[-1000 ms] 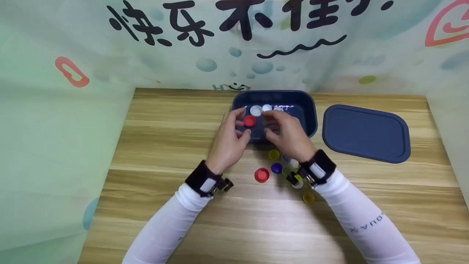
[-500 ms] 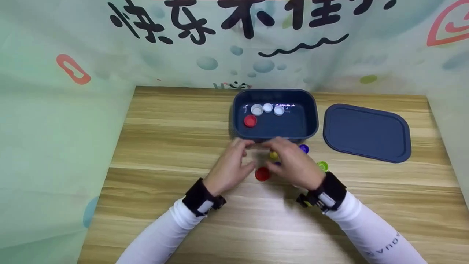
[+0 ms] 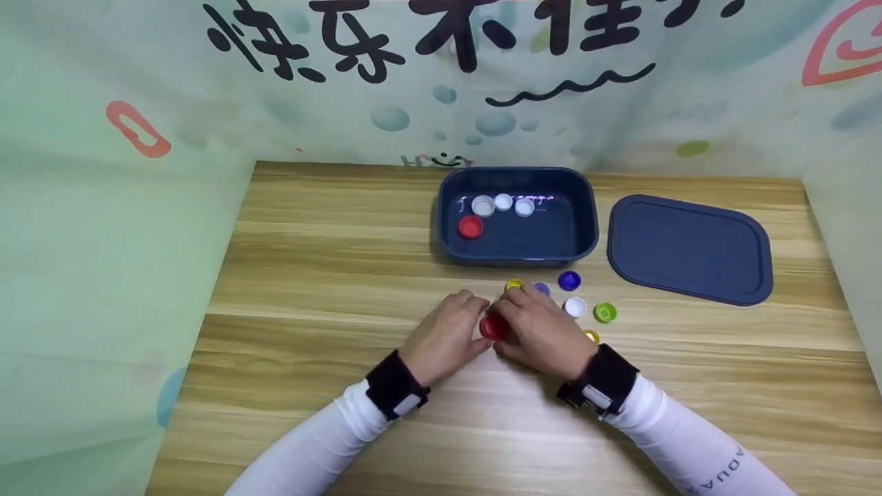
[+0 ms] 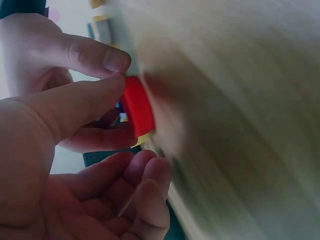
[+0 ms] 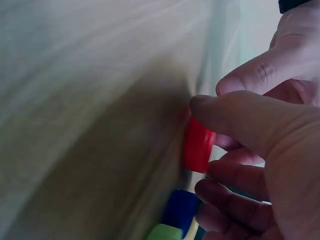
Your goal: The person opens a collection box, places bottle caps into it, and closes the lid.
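Wood-grained tabletop [image 3: 441, 441] gives the white-sleeved forearms [image 3: 313, 434] working room on the near side. The right hand [image 3: 544, 334] pinches a round red plastic cap [image 3: 491, 327] at its edges, low at the tabletop; the left hand [image 3: 444, 334] curls beside it, perhaps steadying it, though I cannot tell whether it grips. Small coloured plastic caps [image 3: 576, 307] crowd the right hand's far side, probably limiting movement there. Beyond, a dark-blue rectangular box [image 3: 518, 262] stands uncovered, its raised rim an edge to clear; a flat dark-blue lid [image 3: 689, 248] lies just beside it.

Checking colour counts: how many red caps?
2: one red cap at left inside the blue box, another red cap between left hand and right hand. The hands could hide more.
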The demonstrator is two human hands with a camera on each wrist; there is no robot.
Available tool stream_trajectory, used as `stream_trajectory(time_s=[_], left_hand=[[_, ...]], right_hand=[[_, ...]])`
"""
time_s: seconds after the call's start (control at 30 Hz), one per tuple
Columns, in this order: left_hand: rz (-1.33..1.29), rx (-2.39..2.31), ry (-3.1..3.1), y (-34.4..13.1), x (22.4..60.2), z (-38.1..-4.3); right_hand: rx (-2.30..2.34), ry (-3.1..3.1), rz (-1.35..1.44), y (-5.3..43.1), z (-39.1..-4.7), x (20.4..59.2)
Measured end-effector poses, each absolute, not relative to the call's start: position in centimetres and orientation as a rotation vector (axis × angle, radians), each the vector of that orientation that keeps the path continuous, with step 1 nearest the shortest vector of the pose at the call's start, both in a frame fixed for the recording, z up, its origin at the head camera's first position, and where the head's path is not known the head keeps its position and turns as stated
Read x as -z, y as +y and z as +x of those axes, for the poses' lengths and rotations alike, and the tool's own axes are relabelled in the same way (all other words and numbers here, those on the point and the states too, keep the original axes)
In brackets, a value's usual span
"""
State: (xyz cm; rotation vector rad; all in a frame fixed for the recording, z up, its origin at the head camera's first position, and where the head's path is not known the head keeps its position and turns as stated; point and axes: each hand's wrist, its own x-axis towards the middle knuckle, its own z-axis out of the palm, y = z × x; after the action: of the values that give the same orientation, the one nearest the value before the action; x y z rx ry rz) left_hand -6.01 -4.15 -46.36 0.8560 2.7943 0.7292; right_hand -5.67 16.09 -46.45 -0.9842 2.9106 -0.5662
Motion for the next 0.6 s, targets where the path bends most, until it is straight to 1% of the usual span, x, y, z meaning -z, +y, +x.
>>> stream_trajectory(time_s=[0.33, 0.6], left_hand=[[0.928, -0.666, 2.916, -3.8, 47.2, -5.9], [0.907, -0.734, 2.861, -3.87, 46.41, -5.76]], right_hand=[[0.529, 2.978, -1.02, 16.27, -5.68, 46.85], [0.652, 2.944, -0.998, 16.5, -5.53, 46.3]])
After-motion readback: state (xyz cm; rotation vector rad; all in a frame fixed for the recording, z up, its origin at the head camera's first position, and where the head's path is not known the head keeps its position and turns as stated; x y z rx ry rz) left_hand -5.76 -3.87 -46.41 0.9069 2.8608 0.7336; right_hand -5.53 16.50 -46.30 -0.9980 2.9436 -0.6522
